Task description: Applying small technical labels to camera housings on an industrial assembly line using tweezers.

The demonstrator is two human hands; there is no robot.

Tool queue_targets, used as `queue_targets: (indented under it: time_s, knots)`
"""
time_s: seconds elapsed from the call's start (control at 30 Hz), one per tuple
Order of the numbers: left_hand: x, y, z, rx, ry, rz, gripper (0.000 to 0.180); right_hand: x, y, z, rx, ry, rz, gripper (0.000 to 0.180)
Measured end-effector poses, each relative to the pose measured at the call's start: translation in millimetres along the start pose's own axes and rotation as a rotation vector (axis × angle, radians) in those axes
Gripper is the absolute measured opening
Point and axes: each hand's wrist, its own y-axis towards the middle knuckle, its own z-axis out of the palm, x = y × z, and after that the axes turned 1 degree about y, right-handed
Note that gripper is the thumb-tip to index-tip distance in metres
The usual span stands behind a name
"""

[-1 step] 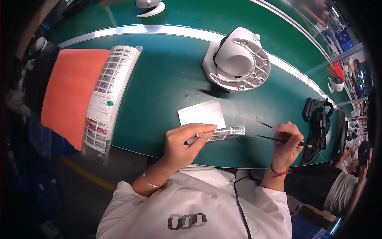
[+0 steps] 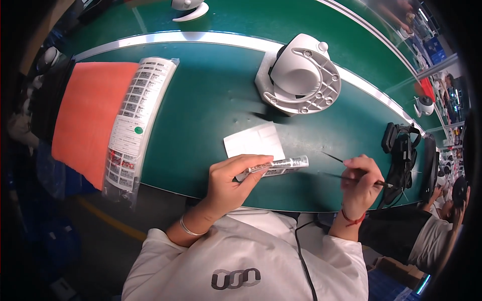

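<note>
My left hand [image 2: 233, 180] is closed, pinching a curled sheet of printed labels [image 2: 293, 162] between thumb and fingers. The sheet's free end points right, toward my right hand. Fingers of my right hand [image 2: 362, 183] are wrapped round dark, pointed tweezers [image 2: 334, 157]. Their tips stand apart from the label sheet, with a gap between; the lower prong is blurred. Just beyond my left fingers, a creased white paper [image 2: 254, 142] lies on the green table. Farther off sits a white, rounded device [image 2: 296, 75] with a ribbed ring base facing up.
Left on the table [image 2: 201, 100] are an orange sheet [image 2: 93, 115] and a plastic-sleeved stack of label sheets [image 2: 135, 120]. Black straps and gear [image 2: 401, 150] lie at the right edge. Similar white devices [image 2: 188, 6] stand beyond the pale rail. People are at the far right.
The label sheet's free end has tipped up slightly. My right hand has shifted a little, and the lower tweezer prong is more blurred. Both hands keep their hold.
</note>
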Motion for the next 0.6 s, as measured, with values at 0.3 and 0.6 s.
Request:
queue_targets:
  time_s: [0.3, 0.6]
  knots:
    - [3.6, -2.0, 7.2, -0.027, -0.114, -0.059, 0.037, 24.4, 1.7, 29.4, 0.418, -0.149, -0.132, 0.04]
    - [0.1, -4.5, 3.8, 0.055, -0.014, -0.063, 0.04, 20.6, 8.1, 42.6, 0.462, -0.264, -0.277, 0.02]
